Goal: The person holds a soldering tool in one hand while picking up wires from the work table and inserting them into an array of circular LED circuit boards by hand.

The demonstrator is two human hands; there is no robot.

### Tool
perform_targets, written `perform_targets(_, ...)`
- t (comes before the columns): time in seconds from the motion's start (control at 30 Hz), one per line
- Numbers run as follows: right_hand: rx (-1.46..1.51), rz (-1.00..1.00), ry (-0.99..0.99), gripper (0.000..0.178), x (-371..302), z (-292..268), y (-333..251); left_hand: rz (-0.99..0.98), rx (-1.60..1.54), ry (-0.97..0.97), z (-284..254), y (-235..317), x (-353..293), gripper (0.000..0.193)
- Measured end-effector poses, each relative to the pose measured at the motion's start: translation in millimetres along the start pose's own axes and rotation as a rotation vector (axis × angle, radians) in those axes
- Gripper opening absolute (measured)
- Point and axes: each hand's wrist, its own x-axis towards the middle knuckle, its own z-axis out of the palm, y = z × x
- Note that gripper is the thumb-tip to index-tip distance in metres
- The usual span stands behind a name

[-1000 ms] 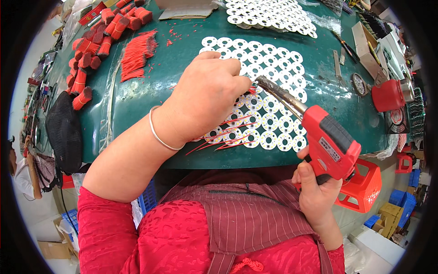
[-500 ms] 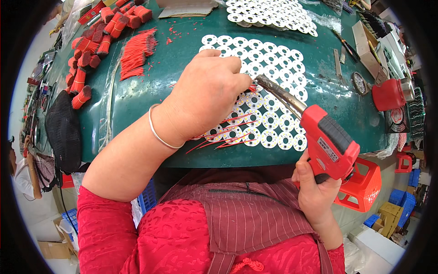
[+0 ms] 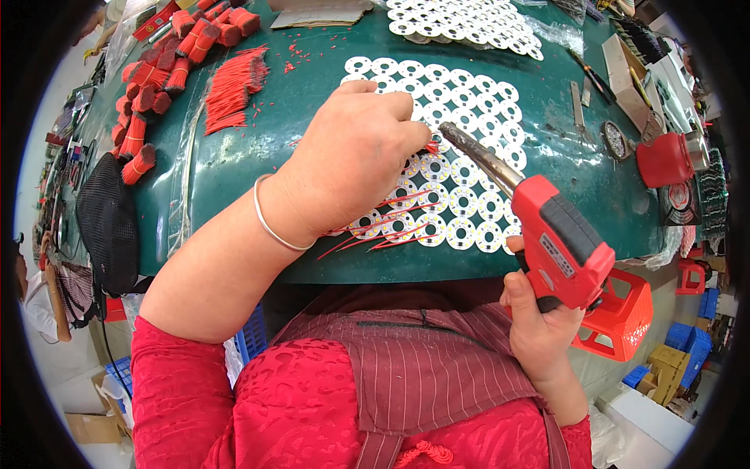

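My left hand (image 3: pixel 355 152) is closed over a sheet of round white LED boards (image 3: pixel 463 205), its fingers pinched. Short red wire ends (image 3: pixel 432 147) poke out beside the fingertips; most of what it holds is hidden under the hand. My right hand (image 3: pixel 543 324) grips the handle of a red and black soldering gun (image 3: pixel 564 242). The gun's dark tip points up and left, just right of my left fingertips; whether it touches a board I cannot tell. Several thin red wires (image 3: pixel 383 227) lie across the near left boards, below my left wrist.
Loose red wires (image 3: pixel 234 90) lie in a pile at left, with bundled red wires (image 3: pixel 139 133) beyond. More LED boards (image 3: pixel 461 23) are stacked at the back. At right are a round tin (image 3: pixel 615 143), a red container (image 3: pixel 664 162) and a red stool (image 3: pixel 621 316).
The soldering gun's tip has shifted slightly up, with a small gap opening from my left fingertips. My left hand has barely moved, still pinched over the boards.
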Motion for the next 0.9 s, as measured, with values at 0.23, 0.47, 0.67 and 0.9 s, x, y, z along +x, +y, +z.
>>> perform_targets(0.23, 0.001, 0.002, -0.014, 0.038, -1.6, 0.5, 1.2, 0.005, -0.003, 0.005, 0.3, -0.1, 0.1, 0.016)
perform_targets(0.47, -0.043, -0.051, -0.047, 0.036, -4.5, -3.6, 8.0, 0.008, -0.011, 0.018, 1.8, -1.0, 0.7, 0.014)
perform_targets(0.67, 0.003, -0.056, -0.001, 0.036, -4.7, -0.9, 6.2, 0.011, -0.002, 0.013, 0.3, -0.8, 0.1, 0.015)
perform_targets(0.9, -0.002, -0.025, 0.013, 0.039, -6.2, -2.6, 6.0, 0.006, -0.009, 0.007, 1.2, 0.7, 0.3, 0.015)
